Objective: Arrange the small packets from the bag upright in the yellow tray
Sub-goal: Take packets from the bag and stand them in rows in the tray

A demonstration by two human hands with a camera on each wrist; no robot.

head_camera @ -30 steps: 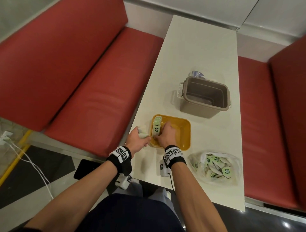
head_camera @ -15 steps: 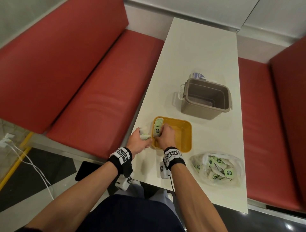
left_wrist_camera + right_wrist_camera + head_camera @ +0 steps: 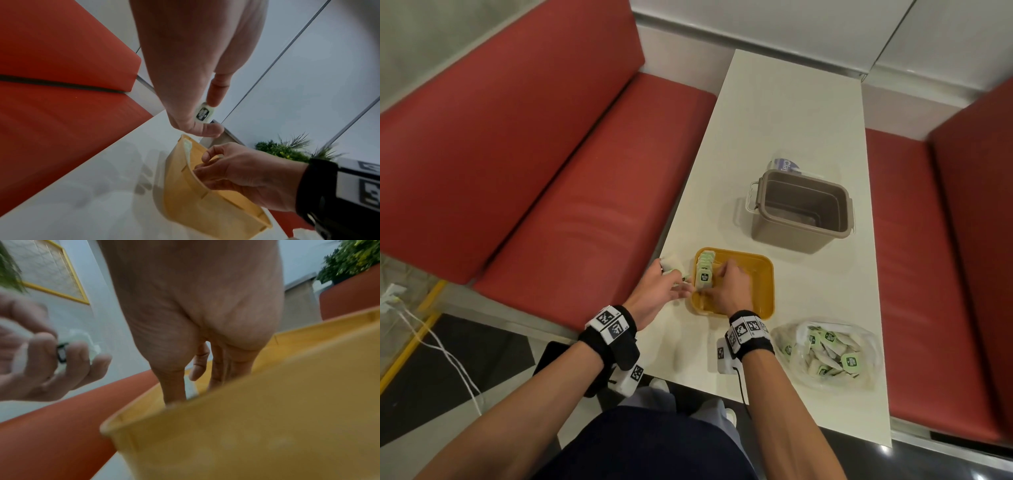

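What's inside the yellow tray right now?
A row of small green packets stands upright along the left wall of the yellow tray, steadied by the right hand. The hand covers the floor beneath it; the rest looks bare.

You stood at the near end of a long white table (image 3: 784, 137) that ran away from you to a pale panelled wall (image 3: 791, 20), with a red upholstered bench (image 3: 524, 164) along its left side and a second red bench (image 3: 941, 246) along its right. To your lower left the floor (image 3: 448, 370) was dark and pale grey with a yellow strip (image 3: 410, 339), and white cables (image 3: 431, 346) lay across it. Green potted plants (image 3: 353, 257) stood beyond the seating, and a yellow-framed panel (image 3: 51, 270) hung on a pale wall.
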